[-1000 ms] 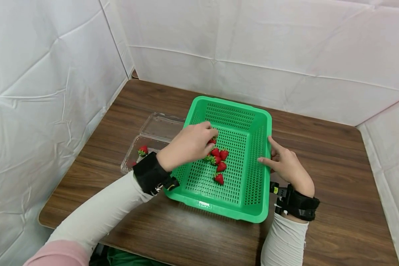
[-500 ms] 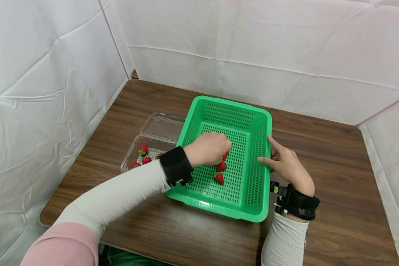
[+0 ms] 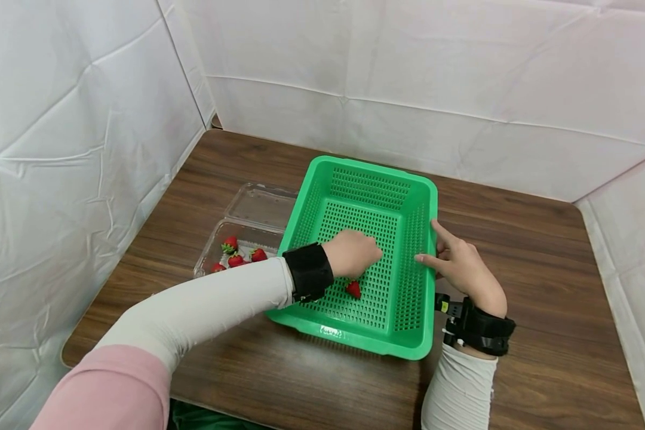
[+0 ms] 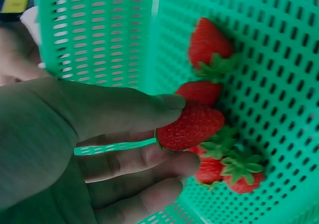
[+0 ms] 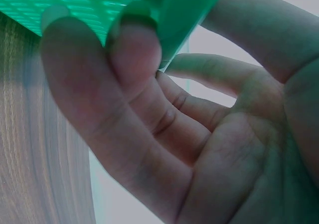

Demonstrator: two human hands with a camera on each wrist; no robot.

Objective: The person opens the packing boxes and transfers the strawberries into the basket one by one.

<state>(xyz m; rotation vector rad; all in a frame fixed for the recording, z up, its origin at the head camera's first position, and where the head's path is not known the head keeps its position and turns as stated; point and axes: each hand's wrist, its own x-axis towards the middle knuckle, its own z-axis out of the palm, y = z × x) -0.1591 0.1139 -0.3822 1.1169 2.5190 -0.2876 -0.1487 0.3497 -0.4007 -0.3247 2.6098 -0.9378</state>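
My left hand (image 3: 352,254) is inside the green plastic basket (image 3: 365,212), low over its floor. In the left wrist view its thumb and fingers pinch a strawberry (image 4: 189,127). Several other strawberries lie around and beneath that one, among them a strawberry (image 4: 208,45) lying apart toward the top. From the head, a strawberry (image 3: 353,290) shows just below my left hand, which hides the rest. My right hand (image 3: 464,266) holds the basket's right rim, thumb over the inside; in the right wrist view its fingers (image 5: 99,84) curl under the basket's outer side.
Left of the basket lies an open clear plastic clamshell box (image 3: 206,245), its lid (image 3: 263,206) folded back. Several strawberries are in it, such as a strawberry (image 3: 229,244) near the far edge. All stand on a brown wooden table (image 3: 543,286), with white sheeting (image 3: 435,89) behind.
My left hand has moved right and nearer within the basket, over the strawberries, uncovering more of the clamshell box. The right hand keeps its place on the rim.
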